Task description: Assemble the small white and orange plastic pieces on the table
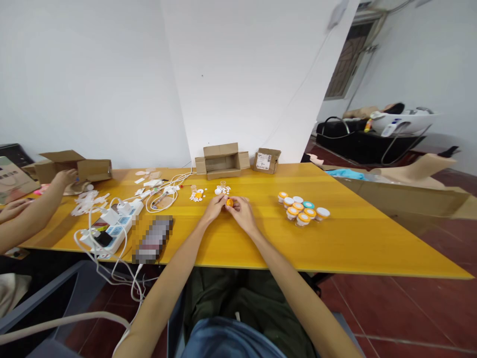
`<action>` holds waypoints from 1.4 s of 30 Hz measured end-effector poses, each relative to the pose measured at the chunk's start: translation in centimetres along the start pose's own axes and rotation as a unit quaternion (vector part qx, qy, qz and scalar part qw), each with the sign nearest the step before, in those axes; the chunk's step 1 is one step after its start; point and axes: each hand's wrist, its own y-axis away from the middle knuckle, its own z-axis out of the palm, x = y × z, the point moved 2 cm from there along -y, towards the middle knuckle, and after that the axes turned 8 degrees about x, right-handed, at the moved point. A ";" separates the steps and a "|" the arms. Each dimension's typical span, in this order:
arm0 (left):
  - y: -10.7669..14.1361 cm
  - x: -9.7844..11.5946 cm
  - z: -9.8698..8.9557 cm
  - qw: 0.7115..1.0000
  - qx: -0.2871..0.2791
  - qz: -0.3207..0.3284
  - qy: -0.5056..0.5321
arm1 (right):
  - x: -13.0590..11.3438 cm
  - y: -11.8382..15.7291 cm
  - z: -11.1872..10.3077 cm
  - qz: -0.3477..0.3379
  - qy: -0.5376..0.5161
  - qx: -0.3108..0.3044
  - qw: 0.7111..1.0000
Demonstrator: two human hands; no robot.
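Observation:
A small round orange cap [230, 203] is pinched at the table's middle between my two hands. My left hand [215, 209] closes on it from one side and my right hand [240, 211] grips the other side. Fingers cover part of it, so I cannot tell whether anything is attached beneath. Just beyond my hands lie small white rings and discs [225, 189] around a clear cup. A second little pile of white rings [196, 197] has another clear cup and an orange piece. Several clear jars with orange, white and teal lids [303, 215] stand grouped to the right.
Two open cardboard boxes, a wider one [223, 174] and a smaller one [267, 160], stand against the wall. Left are a blurred-out phone [153, 239], a power strip [121, 226] and tangled white cables. A co-worker's arm [40, 211] reaches toward another box [95, 169].

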 end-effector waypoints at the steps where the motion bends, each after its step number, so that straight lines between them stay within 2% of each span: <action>1: 0.0 -0.1 0.0 1.000 -0.004 -0.004 0.004 | 0.1 0.0 0.0 0.006 -0.009 0.001 1.000; 7: 0.1 0.0 0.1 0.999 -0.012 -0.018 0.028 | 0.2 -0.1 -0.1 0.025 -0.031 -0.007 0.999; 17: 0.1 0.0 0.2 0.999 0.000 -0.024 0.025 | 0.4 -0.2 0.1 0.005 -0.020 -0.014 1.000; 26: 0.2 0.3 0.1 1.000 0.013 -0.012 0.014 | -0.4 0.0 0.0 -0.022 0.046 -0.014 0.999; 33: 0.2 0.2 0.1 1.000 -0.004 -0.015 0.010 | -0.8 0.2 -0.2 -0.055 0.113 -0.015 0.992; 42: 0.2 0.2 0.1 0.998 -0.014 -0.031 0.045 | -0.9 0.2 -0.1 -0.073 0.100 0.007 0.992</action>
